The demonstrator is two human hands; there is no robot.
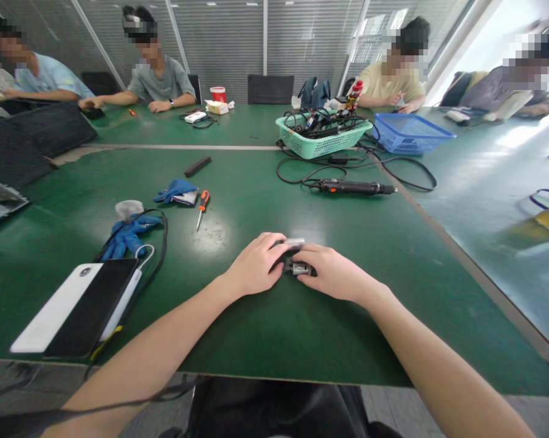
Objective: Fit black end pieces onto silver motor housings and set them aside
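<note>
Head view looks down on a green tabletop (256, 340), with both hands close together at a small metal motor (298, 269), which the fingers partly hide. The right hand (333, 274) has a closed grip, its fingers (310, 255) pressed against the motor. The left hand (256, 264) is also curled inward, its fingertips (281, 242) meeting a silver cylinder (295, 243) just beyond the motor; whether the two parts are joined cannot be told. Left of the motor lie an orange-handled screwdriver (202, 208), blue gloves (174, 191) and, nearer the edge, a white power bank (55, 307). Beyond the motor, an electric screwdriver (354, 187) lies just in front of a green plastic basket (322, 145) of tangled cables, with a blue basket (408, 135) beside it. Farther beyond the motor, a co-worker in a grey T-shirt (158, 79) rests both forearms on the tabletop.
</note>
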